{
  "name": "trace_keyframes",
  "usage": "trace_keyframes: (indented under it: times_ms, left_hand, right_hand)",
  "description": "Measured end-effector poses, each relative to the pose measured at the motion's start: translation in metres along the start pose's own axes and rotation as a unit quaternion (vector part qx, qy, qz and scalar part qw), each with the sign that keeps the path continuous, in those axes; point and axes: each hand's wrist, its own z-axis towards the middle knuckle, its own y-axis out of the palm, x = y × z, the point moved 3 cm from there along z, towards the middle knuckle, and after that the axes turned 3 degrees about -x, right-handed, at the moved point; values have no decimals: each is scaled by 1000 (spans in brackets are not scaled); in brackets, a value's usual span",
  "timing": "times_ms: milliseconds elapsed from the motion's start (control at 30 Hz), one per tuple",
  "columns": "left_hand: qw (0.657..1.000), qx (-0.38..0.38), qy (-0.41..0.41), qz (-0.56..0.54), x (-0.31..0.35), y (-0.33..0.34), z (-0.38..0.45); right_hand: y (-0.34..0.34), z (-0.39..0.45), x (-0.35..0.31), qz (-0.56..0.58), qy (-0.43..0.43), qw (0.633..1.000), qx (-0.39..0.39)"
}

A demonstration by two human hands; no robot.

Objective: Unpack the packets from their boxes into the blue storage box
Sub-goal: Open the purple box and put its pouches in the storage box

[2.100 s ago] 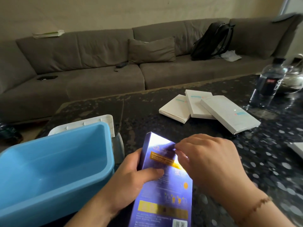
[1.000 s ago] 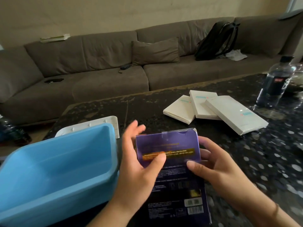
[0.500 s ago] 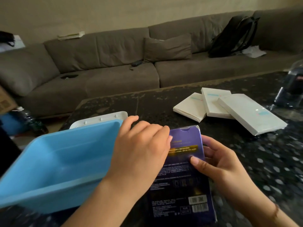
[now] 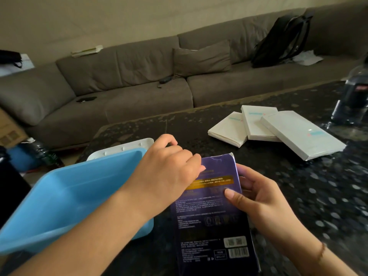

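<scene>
A purple box (image 4: 215, 216) stands tilted on the dark speckled table (image 4: 322, 196), its printed back facing me. My right hand (image 4: 262, 200) grips its right edge, thumb pressed on the face. My left hand (image 4: 169, 172) lies over the box's upper left corner with fingers curled at the top edge; its thumb is hidden. The blue storage box (image 4: 59, 206) sits open at the left, touching my left forearm, with nothing visible inside. Three flat white boxes (image 4: 258, 124) lie overlapping at the far right of the table.
A white lid (image 4: 123, 149) lies behind the blue box. A water bottle (image 4: 352, 100) stands at the right edge. Beyond the table runs a grey sofa (image 4: 139, 92) with a black backpack (image 4: 282, 36). A bottle and cardboard sit on the floor at left.
My right hand left the box's top flap and took its right edge. My left hand moved from the left side up over the upper left corner. The view panned left.
</scene>
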Motion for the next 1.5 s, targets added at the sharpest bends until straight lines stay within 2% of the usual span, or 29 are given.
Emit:
trace_keyframes:
  times_ms: [133,300,667,767,900,1000,1333,1433,1500]
  left_hand:
    - [998,15,52,19,-5,-2,6]
    - [996,-7,88,6,-9,-4,5]
    - [995,-26,98,-19,-11,-3,2]
    - [996,-14,77,-51,-11,1,-3]
    - [985,26,-18,-170,-17,1,-9]
    - [977,35,-52,-205,-20,-3,-13]
    - [997,18,13,-77,-4,-13,-6]
    - [1000,-1,16,-11,2,-13,-4]
    - [1000,-26,0,-9,5,-15,-4]
  right_hand:
    - [0,-1,-1,-7,-5,1000,0]
    - [0,-3,-1,-17,-6,1000,3]
    - [1,-6,-1,-22,-3,1000,17]
    - [3,-6,0,-26,3,999,26]
    - [2,-5,2,-26,17,999,30]
    - [1,-5,1,-34,18,999,31]
    - [2,-7,-1,-37,1,999,21]
    - [2,-7,-1,-38,-4,999,18]
    - [3,-7,-2,-41,-12,999,13]
